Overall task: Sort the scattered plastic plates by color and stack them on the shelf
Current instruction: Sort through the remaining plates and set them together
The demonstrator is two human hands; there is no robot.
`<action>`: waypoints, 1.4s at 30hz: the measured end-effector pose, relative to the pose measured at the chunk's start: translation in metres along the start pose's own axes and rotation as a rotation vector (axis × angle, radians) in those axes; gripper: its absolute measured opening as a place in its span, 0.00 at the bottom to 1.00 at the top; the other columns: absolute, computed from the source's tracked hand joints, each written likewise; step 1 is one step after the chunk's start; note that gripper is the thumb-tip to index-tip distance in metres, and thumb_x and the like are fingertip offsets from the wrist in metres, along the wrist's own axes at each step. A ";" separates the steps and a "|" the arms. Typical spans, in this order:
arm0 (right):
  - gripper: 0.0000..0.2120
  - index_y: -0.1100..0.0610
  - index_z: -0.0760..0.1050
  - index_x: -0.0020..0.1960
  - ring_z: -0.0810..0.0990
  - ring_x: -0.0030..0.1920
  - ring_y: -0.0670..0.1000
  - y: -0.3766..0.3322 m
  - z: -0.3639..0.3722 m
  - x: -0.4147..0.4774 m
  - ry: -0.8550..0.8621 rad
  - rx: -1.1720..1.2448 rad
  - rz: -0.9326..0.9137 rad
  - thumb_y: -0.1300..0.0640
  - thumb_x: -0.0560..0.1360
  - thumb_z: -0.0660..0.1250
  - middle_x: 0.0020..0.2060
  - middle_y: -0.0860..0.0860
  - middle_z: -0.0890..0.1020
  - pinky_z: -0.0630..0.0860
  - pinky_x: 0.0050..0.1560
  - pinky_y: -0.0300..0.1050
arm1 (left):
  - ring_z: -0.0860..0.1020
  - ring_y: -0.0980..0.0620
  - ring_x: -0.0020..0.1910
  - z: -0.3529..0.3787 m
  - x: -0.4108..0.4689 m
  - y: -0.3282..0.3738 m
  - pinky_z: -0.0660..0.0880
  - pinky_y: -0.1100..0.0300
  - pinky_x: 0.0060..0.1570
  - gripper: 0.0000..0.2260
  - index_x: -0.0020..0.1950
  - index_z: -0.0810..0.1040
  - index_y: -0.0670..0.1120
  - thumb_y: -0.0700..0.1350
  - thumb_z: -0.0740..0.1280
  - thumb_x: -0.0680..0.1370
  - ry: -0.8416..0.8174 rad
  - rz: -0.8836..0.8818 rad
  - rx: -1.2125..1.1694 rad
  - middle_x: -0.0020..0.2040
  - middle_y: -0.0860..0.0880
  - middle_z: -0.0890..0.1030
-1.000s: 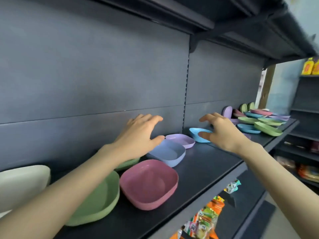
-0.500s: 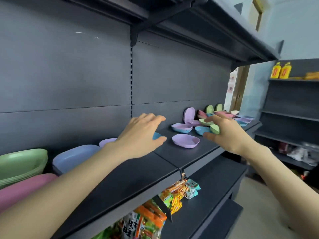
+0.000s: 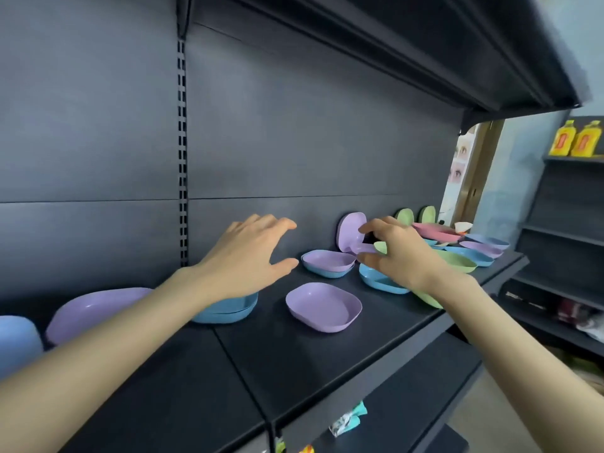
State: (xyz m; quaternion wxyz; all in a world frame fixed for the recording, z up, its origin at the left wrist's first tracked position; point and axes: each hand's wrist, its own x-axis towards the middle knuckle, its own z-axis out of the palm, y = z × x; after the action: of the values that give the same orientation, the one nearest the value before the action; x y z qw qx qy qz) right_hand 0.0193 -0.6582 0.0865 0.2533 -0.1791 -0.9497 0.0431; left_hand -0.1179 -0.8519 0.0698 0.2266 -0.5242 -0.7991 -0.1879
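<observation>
Plastic plates (image 3: 479, 248) in blue, purple, green and pink crowd the far end of the dark shelf (image 3: 294, 371), too blurred and overlapped to count. Nearer, a lone purple plate (image 3: 323, 307) sits by itself toward the front edge, and behind it a nested purple plate (image 3: 328, 260) lies inside a blue under-plate (image 3: 327, 273). The left hand (image 3: 248, 256) hovers over a blue stack (image 3: 225, 311), its grip wide open, fingers spread, holding nothing; the forearm hides most of that stack. The right hand (image 3: 403, 256) is stretched over a blue plate (image 3: 379, 281) toward an upright purple plate (image 3: 351, 227) leaning on the back panel, fingers curled. A purple edge and a green sliver show by the thumb, but whether the grip has closed on anything I cannot tell. A green plate (image 3: 431, 300) peeks out under that wrist. At the left, a half-covered purple plate (image 3: 94, 308) sits behind the arm, and a pale blue plate (image 3: 16, 341) is cut off by the frame
</observation>
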 end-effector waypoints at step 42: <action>0.29 0.58 0.68 0.59 0.76 0.33 0.51 0.191 0.180 0.245 -0.763 0.092 -0.261 0.45 0.66 0.75 0.41 0.51 0.77 0.74 0.41 0.45 | 0.76 0.60 0.45 0.168 0.105 0.003 0.75 0.62 0.42 0.23 0.48 0.71 0.52 0.62 0.75 0.63 -0.585 -0.789 -0.124 0.45 0.57 0.77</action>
State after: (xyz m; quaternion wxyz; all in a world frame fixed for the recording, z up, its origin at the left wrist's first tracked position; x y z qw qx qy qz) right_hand -0.2072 -0.3901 0.0113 -0.1065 -0.0168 -0.9873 0.1166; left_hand -0.1796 -0.6816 -0.0104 -0.1272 -0.2248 -0.9541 -0.1514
